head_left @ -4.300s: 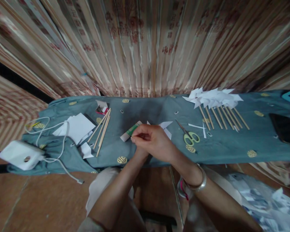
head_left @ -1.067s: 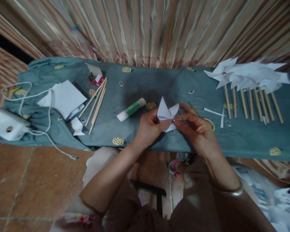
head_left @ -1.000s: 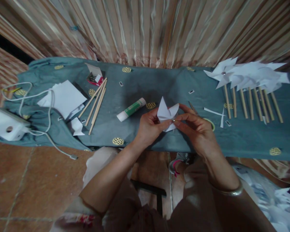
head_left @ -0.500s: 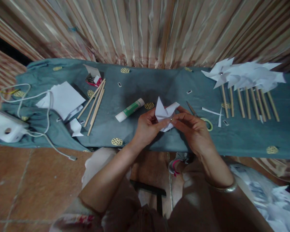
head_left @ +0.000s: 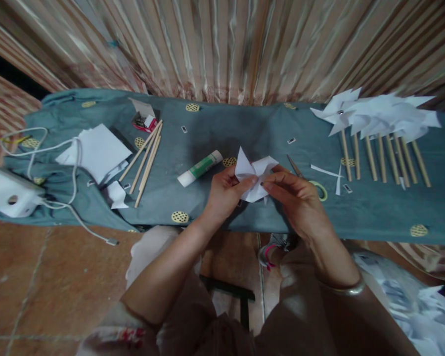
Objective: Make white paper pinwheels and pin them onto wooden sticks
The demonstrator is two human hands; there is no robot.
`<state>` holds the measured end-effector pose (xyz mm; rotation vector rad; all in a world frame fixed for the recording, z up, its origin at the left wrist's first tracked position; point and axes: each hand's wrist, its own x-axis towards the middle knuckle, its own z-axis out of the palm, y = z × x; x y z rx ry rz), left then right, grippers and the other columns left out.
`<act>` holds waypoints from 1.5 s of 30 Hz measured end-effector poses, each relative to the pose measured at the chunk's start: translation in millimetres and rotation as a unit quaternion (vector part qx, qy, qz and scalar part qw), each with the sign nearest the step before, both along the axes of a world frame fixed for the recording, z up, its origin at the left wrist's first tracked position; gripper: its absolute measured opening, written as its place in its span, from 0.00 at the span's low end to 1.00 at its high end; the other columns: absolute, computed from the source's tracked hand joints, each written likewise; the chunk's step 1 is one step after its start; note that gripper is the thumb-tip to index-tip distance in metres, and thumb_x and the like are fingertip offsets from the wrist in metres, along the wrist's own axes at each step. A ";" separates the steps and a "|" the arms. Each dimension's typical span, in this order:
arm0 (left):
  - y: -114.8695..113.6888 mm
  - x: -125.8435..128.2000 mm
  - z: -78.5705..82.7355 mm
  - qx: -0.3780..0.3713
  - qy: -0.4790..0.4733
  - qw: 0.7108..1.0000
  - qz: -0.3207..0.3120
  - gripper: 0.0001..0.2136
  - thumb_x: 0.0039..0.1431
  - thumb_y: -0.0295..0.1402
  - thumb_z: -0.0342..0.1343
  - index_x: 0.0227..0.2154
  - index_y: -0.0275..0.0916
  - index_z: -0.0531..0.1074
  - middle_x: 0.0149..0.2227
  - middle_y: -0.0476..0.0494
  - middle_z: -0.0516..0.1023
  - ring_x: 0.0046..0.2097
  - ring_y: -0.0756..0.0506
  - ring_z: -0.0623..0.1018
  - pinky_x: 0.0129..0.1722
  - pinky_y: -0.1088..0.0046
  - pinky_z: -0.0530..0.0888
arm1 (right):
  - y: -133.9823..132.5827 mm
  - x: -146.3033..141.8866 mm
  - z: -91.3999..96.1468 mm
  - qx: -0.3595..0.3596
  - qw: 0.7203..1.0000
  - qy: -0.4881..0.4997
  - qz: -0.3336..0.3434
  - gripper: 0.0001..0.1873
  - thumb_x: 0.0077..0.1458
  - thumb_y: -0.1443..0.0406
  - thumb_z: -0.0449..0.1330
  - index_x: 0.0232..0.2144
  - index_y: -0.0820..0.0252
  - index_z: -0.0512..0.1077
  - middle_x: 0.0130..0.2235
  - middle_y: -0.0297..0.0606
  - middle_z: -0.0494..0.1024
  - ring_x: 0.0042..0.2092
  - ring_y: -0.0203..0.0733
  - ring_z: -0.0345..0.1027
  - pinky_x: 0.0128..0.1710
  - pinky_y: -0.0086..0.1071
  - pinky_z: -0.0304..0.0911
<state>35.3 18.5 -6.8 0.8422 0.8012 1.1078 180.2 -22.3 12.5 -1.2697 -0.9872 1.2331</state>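
Note:
A white paper pinwheel [head_left: 258, 168], its corners folded in, is held over the near middle of the cloth-covered table. My left hand [head_left: 227, 192] is closed on the pinwheel, with the thumb pressed near its centre. My right hand [head_left: 298, 200] pinches a tiny dark thumbtack [head_left: 262, 183] beside the paper's middle; its other fingers are behind the right side of the pinwheel. A glue stick [head_left: 199, 168] lies left of my left hand. Scissors [head_left: 318, 190] with pale green handles lie just beyond my right hand, partly covered by it.
Finished pinwheels [head_left: 378, 116] on wooden sticks lie at the right. Paper strips [head_left: 325, 171] are near the scissors. On the left are several loose sticks [head_left: 148, 165], an open small box [head_left: 144, 121] of tacks, stacked paper squares [head_left: 100, 151] and a white device [head_left: 9, 193] with a cable.
The pinwheel has turned slightly and its folded corners are gathered more toward the centre. My left thumb has shifted onto the middle, and the tack in my right fingers looks darker now.

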 end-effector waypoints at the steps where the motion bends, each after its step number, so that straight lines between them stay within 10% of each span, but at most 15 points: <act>1: 0.4 -0.1 -0.8 -0.004 -0.001 1.000 0.003 0.13 0.43 0.37 0.71 0.30 0.37 0.78 0.28 0.49 0.80 0.29 0.50 0.76 0.32 0.74 0.72 | -0.1 1.3 2.1 0.001 1.000 -0.002 0.000 0.06 0.46 0.59 0.70 0.27 0.52 0.78 0.39 0.33 0.77 0.44 0.43 0.73 0.49 0.40 0.68; 7: 4.0 -3.1 -5.3 -0.017 0.032 0.999 0.035 0.12 0.43 0.36 0.70 0.31 0.38 0.78 0.30 0.48 0.81 0.30 0.48 0.77 0.33 0.71 0.73 | 0.7 26.2 0.2 0.046 0.985 -0.147 -0.074 0.04 0.51 0.61 0.65 0.25 0.49 0.76 0.46 0.35 0.80 0.62 0.52 0.64 0.64 0.53 0.53; 14: 5.3 -4.5 -3.1 -0.011 0.039 0.998 0.041 0.11 0.42 0.35 0.70 0.30 0.38 0.78 0.30 0.49 0.81 0.32 0.48 0.78 0.35 0.71 0.74 | -4.9 36.4 -14.7 0.093 0.889 -0.441 -0.075 0.02 0.49 0.65 0.63 0.28 0.54 0.76 0.59 0.39 0.73 0.66 0.60 0.56 0.66 0.63 0.46; 21: 3.2 -1.9 -2.0 -0.013 0.026 0.999 0.033 0.10 0.44 0.34 0.69 0.30 0.37 0.77 0.30 0.49 0.81 0.30 0.50 0.77 0.34 0.73 0.73 | -13.0 15.0 14.6 0.139 0.924 -0.356 0.002 0.09 0.52 0.64 0.66 0.38 0.48 0.77 0.62 0.33 0.69 0.68 0.53 0.54 0.68 0.56 0.49; 45: -0.5 0.7 -0.5 -0.014 0.036 0.999 0.029 0.13 0.42 0.33 0.70 0.34 0.39 0.79 0.34 0.48 0.83 0.35 0.48 0.79 0.38 0.71 0.75 | -5.5 -1.8 -0.9 0.141 0.921 -0.357 -0.075 0.04 0.53 0.64 0.64 0.27 0.53 0.76 0.59 0.36 0.73 0.68 0.54 0.54 0.67 0.57 0.47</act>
